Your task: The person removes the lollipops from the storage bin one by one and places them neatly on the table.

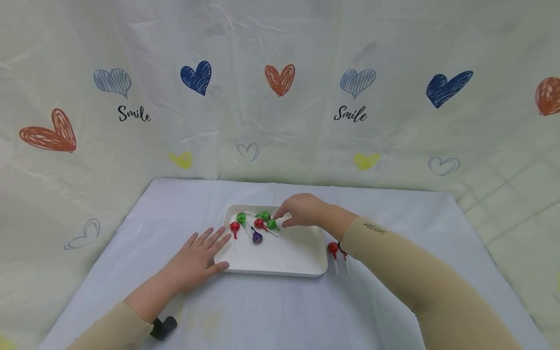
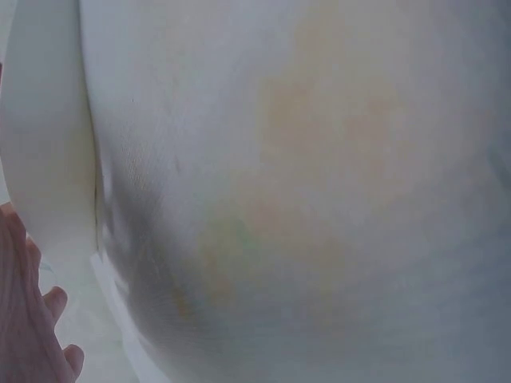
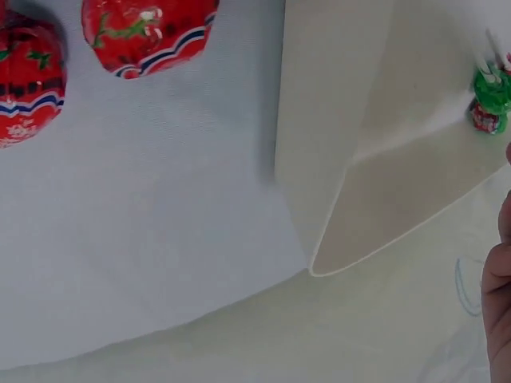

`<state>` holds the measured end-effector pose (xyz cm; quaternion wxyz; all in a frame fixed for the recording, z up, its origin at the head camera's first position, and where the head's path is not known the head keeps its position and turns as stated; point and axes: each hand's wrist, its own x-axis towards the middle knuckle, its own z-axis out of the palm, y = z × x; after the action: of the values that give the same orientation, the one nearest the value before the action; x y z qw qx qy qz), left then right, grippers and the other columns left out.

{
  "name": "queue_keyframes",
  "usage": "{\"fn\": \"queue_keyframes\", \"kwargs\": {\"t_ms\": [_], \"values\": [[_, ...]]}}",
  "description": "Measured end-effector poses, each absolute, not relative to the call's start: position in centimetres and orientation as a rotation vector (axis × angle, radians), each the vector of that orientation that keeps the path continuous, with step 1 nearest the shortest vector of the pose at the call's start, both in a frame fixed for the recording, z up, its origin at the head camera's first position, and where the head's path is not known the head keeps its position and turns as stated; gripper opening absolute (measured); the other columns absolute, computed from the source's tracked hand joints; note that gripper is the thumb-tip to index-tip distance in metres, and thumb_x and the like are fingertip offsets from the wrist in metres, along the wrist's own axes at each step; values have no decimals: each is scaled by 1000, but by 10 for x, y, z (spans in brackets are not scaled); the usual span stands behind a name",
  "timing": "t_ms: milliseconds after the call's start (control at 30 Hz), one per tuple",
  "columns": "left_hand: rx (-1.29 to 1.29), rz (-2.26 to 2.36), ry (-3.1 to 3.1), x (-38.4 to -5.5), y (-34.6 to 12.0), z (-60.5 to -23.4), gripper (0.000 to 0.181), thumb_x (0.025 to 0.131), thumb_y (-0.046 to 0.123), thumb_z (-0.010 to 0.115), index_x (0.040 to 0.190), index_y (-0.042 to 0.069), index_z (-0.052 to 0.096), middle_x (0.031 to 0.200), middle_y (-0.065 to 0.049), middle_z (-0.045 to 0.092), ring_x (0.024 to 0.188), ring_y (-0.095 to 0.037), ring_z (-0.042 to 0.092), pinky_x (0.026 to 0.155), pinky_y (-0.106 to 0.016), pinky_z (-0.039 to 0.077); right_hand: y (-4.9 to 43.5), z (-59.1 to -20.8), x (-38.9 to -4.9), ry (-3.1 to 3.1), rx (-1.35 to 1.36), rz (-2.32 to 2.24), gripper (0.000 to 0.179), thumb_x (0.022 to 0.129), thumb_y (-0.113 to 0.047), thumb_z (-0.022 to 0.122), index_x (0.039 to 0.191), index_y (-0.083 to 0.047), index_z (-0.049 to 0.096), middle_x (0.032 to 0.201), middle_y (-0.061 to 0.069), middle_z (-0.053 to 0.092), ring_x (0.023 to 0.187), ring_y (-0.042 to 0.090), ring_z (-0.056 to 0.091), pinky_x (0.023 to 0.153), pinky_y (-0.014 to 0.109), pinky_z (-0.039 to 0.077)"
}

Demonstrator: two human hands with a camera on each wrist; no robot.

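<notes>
On the table stands a white tray (image 1: 280, 255) with several wrapped lollipops toward its back left. My left hand (image 1: 197, 257) rests with spread fingers over the tray's left rim. Over the tray's back edge reaches my right hand (image 1: 302, 210), its thumb and forefinger apart, right by a green lollipop (image 1: 272, 224). Close beside that one lie a red lollipop (image 1: 259, 223) and another green lollipop (image 1: 264, 216). Nearer the left hand are a red lollipop (image 1: 235, 226), a green lollipop (image 1: 241, 218) and a purple lollipop (image 1: 257, 238). The right wrist view catches only part of the right hand (image 3: 499, 295).
Two red lollipops (image 1: 333, 248) lie outside the tray at its right, partly under the right sleeve (image 1: 393, 262). A white cloth (image 1: 271, 311) covers the table. Behind it hangs a pale curtain (image 1: 306, 141) printed with hearts. A black device (image 1: 163, 328) sits at the left wrist.
</notes>
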<state>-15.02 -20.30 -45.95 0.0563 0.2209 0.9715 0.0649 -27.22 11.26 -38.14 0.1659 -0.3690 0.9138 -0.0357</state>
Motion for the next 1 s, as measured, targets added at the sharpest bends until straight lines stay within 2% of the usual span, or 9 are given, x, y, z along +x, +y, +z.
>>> {"fn": "queue_keyframes", "kwargs": {"t_ms": [267,733,1000], "values": [[674,197,2949,-150,-204,-460,80,94,65,49,159,26,23,166,0,15,151,-34,14,118,-61,10,92,-386,-279,2589,-1156,39,32,91,-27,74,123,-32,72,123,-10,69,114,14,62,98,35,49],[661,209,2938,-150,-204,-459,80,94,65,49,159,25,24,166,0,15,151,-34,14,118,-61,10,76,-396,-281,2578,-1130,164,29,93,-24,72,121,-30,73,121,-12,69,116,11,61,103,33,47],[677,218,2951,-150,-204,-460,81,94,68,46,159,26,24,166,0,16,150,-35,15,118,-61,11,82,-399,-279,2574,-1086,104,14,93,-25,72,107,-27,75,102,-13,68,93,8,59,93,30,50]]}}
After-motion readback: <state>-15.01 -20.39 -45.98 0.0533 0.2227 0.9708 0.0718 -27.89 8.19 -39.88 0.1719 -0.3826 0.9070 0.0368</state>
